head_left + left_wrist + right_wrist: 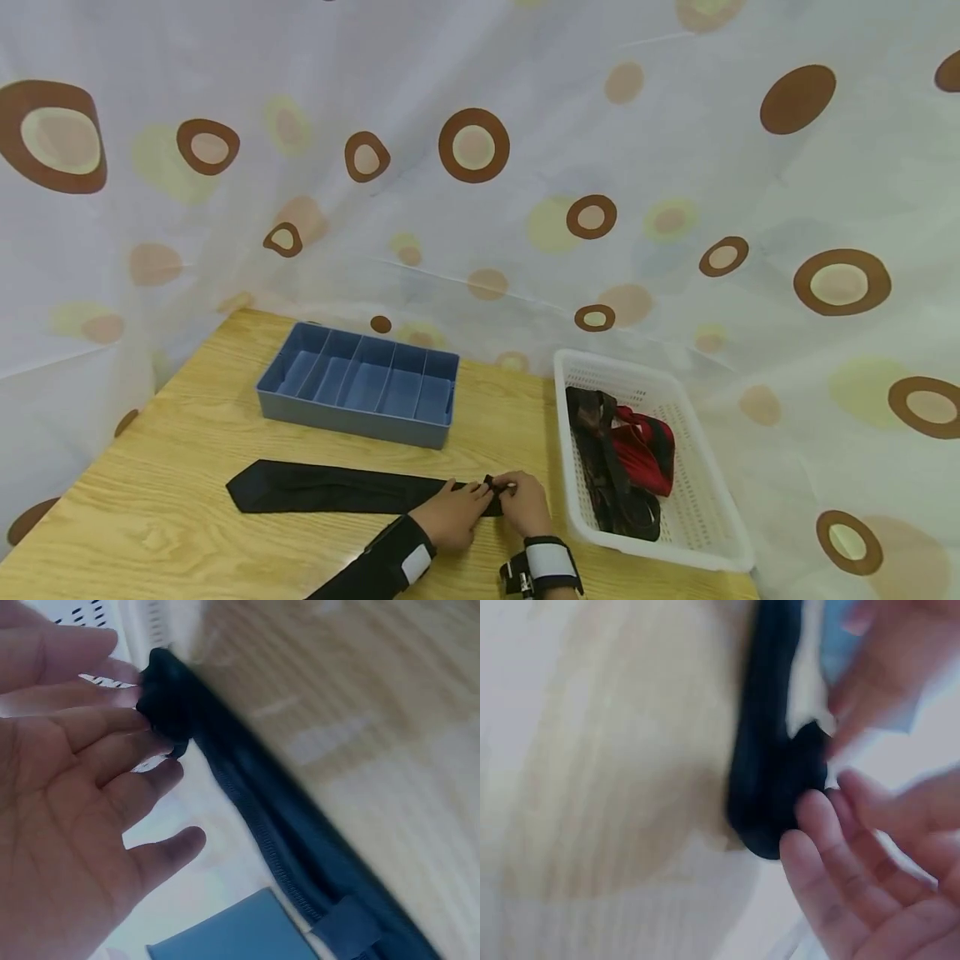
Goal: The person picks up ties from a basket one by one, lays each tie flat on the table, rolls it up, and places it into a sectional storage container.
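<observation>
1. Two hands, left [452, 514] and right [524, 502], meeting at the narrow end of one black tie [330, 488] on the desk [165, 517].
2. Long axis running left-right; wide tip far left, rolled end right at the fingertips [154, 724], both hands equally near.
3. Fingers of each lightly curled, pinching that rolled end.
4. One blue tray [358, 386] behind; one white basket [705, 533] right, several ties inside.

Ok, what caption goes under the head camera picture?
Both hands, left hand and right hand, pinch the narrow end of a black necktie lying on the wooden table.
</observation>
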Demonstrator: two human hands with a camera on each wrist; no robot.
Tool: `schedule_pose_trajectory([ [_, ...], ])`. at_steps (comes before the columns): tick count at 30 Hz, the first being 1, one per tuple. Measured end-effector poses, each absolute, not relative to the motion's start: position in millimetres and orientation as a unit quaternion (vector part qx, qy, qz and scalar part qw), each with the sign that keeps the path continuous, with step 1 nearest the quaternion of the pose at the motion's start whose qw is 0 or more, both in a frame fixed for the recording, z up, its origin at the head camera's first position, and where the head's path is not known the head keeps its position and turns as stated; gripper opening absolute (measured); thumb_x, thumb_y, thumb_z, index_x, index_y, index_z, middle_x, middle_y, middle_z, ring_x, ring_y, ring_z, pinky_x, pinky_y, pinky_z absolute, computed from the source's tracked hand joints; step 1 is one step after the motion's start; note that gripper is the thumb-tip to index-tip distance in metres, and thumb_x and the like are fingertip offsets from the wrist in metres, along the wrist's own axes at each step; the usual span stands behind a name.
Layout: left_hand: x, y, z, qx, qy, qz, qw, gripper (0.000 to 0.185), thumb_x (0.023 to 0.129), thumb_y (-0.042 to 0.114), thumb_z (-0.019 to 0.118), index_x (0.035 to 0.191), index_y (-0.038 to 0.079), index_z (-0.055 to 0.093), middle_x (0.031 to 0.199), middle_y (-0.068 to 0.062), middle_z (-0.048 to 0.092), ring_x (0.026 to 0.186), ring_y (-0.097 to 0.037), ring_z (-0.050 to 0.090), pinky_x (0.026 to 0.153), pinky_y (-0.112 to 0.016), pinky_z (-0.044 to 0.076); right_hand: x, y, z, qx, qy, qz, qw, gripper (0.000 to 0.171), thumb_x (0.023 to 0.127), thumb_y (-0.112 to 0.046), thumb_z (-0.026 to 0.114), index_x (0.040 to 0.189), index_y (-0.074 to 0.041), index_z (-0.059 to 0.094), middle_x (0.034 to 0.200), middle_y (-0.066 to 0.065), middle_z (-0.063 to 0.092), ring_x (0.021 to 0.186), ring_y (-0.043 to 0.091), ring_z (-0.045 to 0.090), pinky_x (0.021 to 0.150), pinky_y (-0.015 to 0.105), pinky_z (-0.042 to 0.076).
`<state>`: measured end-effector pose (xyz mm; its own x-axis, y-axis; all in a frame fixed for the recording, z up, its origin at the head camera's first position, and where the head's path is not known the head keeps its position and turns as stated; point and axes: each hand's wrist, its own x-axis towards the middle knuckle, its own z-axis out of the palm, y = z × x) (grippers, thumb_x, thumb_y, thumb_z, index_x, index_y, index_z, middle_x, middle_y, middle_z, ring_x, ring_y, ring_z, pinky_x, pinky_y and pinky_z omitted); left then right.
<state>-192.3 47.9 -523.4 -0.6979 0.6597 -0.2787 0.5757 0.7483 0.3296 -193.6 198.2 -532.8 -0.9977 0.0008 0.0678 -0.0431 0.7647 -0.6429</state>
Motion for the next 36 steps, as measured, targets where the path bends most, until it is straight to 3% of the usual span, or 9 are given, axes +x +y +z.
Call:
schedule_pose_trajectory([
  [8, -191, 50, -536, 0.336, 0.908, 0.115, 0.221, 0.060, 0.090, 0.020, 0.058, 0.145, 0.020, 0.035, 0.151, 0.004, 0.034, 0.139, -0.016, 0.035, 0.112, -0.043, 0.031, -197, 204, -531, -0.068, -0.951, 0.301, -0.038, 0.030, 0.086, -0.013, 0.065, 0.099, 0.013, 0.061, 0.089, 0.025, 0.065, 0.076, 0.033, 0.063, 0.063, 0.040, 0.052],
  [16, -191, 45, -537, 0.323, 0.910, 0.111, 0.233, 0.059, 0.089, 0.024, 0.059, 0.145, 0.019, 0.037, 0.152, 0.003, 0.034, 0.141, -0.016, 0.031, 0.114, -0.044, 0.028, -208, 196, -534, -0.103, -0.943, 0.315, 0.015, 0.021, 0.076, -0.005, 0.072, 0.090, 0.003, 0.058, 0.084, 0.017, 0.060, 0.075, 0.028, 0.059, 0.063, 0.039, 0.049],
  [26, -190, 37, -529, 0.310, 0.922, 0.131, 0.191, 0.063, 0.088, 0.022, 0.060, 0.146, 0.016, 0.035, 0.153, -0.001, 0.032, 0.141, -0.019, 0.032, 0.113, -0.048, 0.028, -205, 172, -542, -0.032, -0.962, 0.249, 0.109, 0.032, 0.067, 0.012, 0.071, 0.070, -0.007, 0.045, 0.066, 0.006, 0.047, 0.057, 0.017, 0.043, 0.052, 0.029, 0.036],
  [30, -188, 37, -526, 0.333, 0.915, 0.145, 0.174, 0.064, 0.089, 0.022, 0.059, 0.147, 0.015, 0.031, 0.154, -0.001, 0.030, 0.142, -0.020, 0.030, 0.113, -0.048, 0.028, -204, 171, -540, 0.004, -0.963, 0.253, 0.093, 0.029, 0.069, 0.011, 0.071, 0.066, -0.007, 0.047, 0.064, 0.004, 0.046, 0.056, 0.013, 0.038, 0.050, 0.025, 0.032],
  [36, -188, 35, -523, 0.329, 0.922, 0.129, 0.159, 0.062, 0.090, 0.016, 0.056, 0.147, 0.018, 0.032, 0.154, 0.001, 0.029, 0.141, -0.020, 0.031, 0.112, -0.050, 0.029, -204, 177, -530, 0.044, -0.954, 0.295, 0.033, 0.017, 0.067, 0.010, 0.070, 0.069, -0.003, 0.059, 0.063, 0.004, 0.053, 0.057, 0.011, 0.044, 0.051, 0.022, 0.037],
])
